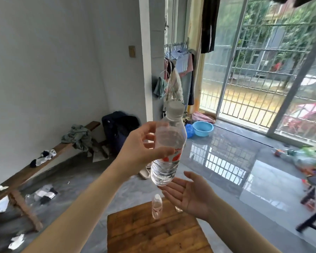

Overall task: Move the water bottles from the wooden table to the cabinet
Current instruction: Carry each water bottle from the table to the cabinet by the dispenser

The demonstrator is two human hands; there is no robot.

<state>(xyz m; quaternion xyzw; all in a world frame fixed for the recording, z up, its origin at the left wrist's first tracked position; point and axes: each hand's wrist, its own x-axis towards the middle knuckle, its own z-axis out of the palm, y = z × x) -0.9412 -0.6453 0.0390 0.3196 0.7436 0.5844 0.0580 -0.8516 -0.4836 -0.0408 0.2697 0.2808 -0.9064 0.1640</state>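
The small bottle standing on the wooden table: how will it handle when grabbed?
The small bottle looks clear and possibly empty, so probably light. It is tall and narrow, so a sideways nudge may tip it. It stands near the wooden table's far edge, so it could fall off.

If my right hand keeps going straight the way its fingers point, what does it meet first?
Probably the base of the held water bottle: the open right hand, palm up, points up and left with its fingertips just beneath it. Depth is unclear, so it might slip past underneath.

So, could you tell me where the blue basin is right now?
The blue basin sits on the floor at centre frame, beside the pillar, just right of the held bottle.
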